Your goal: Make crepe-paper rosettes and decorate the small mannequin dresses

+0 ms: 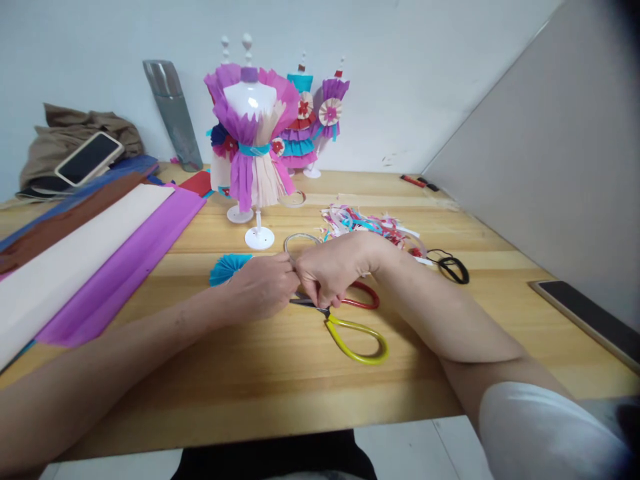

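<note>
Our fingers are curled inward on both sides, the left hand (265, 287) and right hand (333, 267) meeting knuckle to fingertip over the table (225, 380); what they pinch, if anything, is hidden, so we cannot tell whether either grips something. Just beyond where they meet stands the ring (299, 235), pale and probably tape, partly covered by our right hand; we judge it light and fairly stiff, best held by its outer rim, with any loose end liable to cling to skin. Beneath our right hand lie the scissors (329, 313), blades pointing left, red and yellow handles spread apart; they should feel hard and the heaviest here, best taken by the loops, clear of the blades. At the far side of our left hand sits the blue fan (229, 269), its inner end out of sight; whether we touch it we cannot tell. Its pleats look papery, nearly weightless and easily crushed, so a soft pinch where they gather would suit better than the frilled edge. Farther out come the scraps (370, 223), the dressed stand (255, 150), which looks top-heavy and safest held by its post, and the paper sheets (125, 267) off to the left.
</note>
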`<control>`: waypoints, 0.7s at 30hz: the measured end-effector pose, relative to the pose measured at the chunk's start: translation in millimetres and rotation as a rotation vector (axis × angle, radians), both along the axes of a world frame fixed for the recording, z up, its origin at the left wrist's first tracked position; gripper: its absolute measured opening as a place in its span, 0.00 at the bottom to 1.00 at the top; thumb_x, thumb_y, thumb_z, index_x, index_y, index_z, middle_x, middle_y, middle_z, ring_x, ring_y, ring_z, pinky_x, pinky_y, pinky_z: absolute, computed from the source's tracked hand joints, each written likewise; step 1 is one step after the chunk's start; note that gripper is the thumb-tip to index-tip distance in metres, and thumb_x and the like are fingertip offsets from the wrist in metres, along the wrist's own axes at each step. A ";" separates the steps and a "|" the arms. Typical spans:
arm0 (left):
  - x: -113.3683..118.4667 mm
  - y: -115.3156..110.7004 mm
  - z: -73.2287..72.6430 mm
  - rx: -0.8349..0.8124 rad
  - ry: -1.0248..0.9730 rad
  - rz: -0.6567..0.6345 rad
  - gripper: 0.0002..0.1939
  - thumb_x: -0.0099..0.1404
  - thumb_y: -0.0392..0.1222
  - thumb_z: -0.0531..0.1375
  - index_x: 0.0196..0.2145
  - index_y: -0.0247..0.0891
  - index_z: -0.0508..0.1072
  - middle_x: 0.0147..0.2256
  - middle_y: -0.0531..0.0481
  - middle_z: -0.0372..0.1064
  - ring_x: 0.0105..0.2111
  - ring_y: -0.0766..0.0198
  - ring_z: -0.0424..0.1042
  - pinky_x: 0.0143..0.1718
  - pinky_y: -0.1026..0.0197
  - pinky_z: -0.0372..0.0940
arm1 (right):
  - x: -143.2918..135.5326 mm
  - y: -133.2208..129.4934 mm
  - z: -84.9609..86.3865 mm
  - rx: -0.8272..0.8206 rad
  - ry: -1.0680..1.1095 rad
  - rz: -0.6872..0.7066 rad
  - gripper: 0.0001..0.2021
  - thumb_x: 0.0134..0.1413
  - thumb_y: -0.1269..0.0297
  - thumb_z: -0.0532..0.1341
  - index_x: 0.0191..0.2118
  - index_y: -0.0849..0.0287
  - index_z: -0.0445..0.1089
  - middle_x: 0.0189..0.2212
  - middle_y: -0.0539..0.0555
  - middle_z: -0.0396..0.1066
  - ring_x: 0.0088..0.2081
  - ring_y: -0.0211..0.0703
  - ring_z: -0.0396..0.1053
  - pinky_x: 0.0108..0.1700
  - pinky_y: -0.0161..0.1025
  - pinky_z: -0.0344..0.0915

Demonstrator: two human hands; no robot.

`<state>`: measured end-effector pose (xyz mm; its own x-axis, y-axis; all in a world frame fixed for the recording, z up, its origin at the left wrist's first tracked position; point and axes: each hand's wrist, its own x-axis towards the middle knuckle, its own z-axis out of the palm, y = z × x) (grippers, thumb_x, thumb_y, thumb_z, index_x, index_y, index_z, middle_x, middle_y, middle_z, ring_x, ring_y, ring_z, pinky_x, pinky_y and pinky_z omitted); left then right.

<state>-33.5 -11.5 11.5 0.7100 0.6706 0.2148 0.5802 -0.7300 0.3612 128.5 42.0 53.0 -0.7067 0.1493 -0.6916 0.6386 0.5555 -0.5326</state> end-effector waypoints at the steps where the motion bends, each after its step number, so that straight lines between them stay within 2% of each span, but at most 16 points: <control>1: -3.1 2.6 1.6 0.012 0.025 -0.020 0.10 0.59 0.28 0.57 0.29 0.36 0.77 0.31 0.47 0.75 0.34 0.61 0.71 0.37 0.62 0.64 | -0.2 -0.3 0.9 0.000 -0.001 0.004 0.06 0.43 0.79 0.63 0.24 0.64 0.75 0.13 0.43 0.68 0.18 0.33 0.69 0.21 0.28 0.62; 3: -9.5 8.1 6.6 0.023 0.029 0.006 0.10 0.59 0.29 0.56 0.24 0.34 0.74 0.26 0.47 0.72 0.28 0.63 0.68 0.31 0.62 0.61 | 1.7 0.1 6.2 0.008 0.011 -0.007 0.06 0.45 0.78 0.63 0.22 0.63 0.73 0.13 0.44 0.68 0.18 0.33 0.69 0.21 0.27 0.61; 5: -14.9 12.0 14.0 -0.030 -0.073 0.106 0.08 0.57 0.31 0.57 0.22 0.35 0.73 0.21 0.52 0.68 0.24 0.66 0.65 0.28 0.64 0.58 | 6.6 1.6 15.8 0.051 0.063 -0.072 0.08 0.48 0.74 0.63 0.20 0.63 0.72 0.14 0.46 0.69 0.19 0.33 0.69 0.21 0.28 0.61; 8: -18.7 12.7 25.0 -0.199 -0.343 0.253 0.06 0.55 0.34 0.59 0.22 0.36 0.73 0.20 0.55 0.68 0.22 0.69 0.63 0.26 0.67 0.58 | 15.3 3.0 32.5 0.184 0.265 -0.283 0.07 0.49 0.71 0.63 0.23 0.62 0.73 0.17 0.48 0.72 0.22 0.35 0.71 0.24 0.29 0.63; 11: -17.7 9.6 29.8 -0.300 -0.554 0.347 0.07 0.54 0.39 0.59 0.22 0.36 0.73 0.19 0.54 0.67 0.21 0.69 0.61 0.23 0.67 0.56 | 17.4 -0.6 42.9 0.234 0.481 -0.491 0.03 0.50 0.69 0.63 0.29 0.60 0.75 0.21 0.50 0.75 0.26 0.38 0.74 0.28 0.31 0.67; 15: -14.3 6.7 28.5 -0.330 -0.728 0.390 0.08 0.52 0.43 0.59 0.22 0.36 0.72 0.19 0.54 0.65 0.19 0.70 0.59 0.21 0.66 0.54 | 7.9 -10.9 43.8 0.331 0.640 -0.597 0.06 0.49 0.63 0.64 0.27 0.60 0.74 0.22 0.51 0.75 0.25 0.38 0.71 0.28 0.33 0.66; 18: -13.6 6.3 27.5 -0.342 -0.810 0.403 0.09 0.52 0.45 0.59 0.22 0.36 0.72 0.20 0.53 0.66 0.19 0.71 0.59 0.21 0.66 0.55 | 0.8 -15.8 40.2 0.372 0.692 -0.685 0.06 0.48 0.64 0.63 0.26 0.60 0.72 0.20 0.50 0.72 0.22 0.36 0.69 0.25 0.32 0.63; 21: -15.1 6.5 28.2 -0.229 -0.799 0.404 0.08 0.54 0.43 0.59 0.22 0.37 0.71 0.20 0.53 0.67 0.19 0.70 0.60 0.22 0.66 0.56 | -1.6 -15.8 36.3 0.327 0.730 -0.699 0.05 0.48 0.65 0.62 0.26 0.60 0.70 0.19 0.49 0.70 0.20 0.35 0.68 0.24 0.31 0.61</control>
<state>-48.6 -5.0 39.7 0.1104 0.9218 0.3717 0.2916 -0.3876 0.8745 126.8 26.1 89.3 -0.6197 0.7847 0.0128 0.4571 0.3742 -0.8069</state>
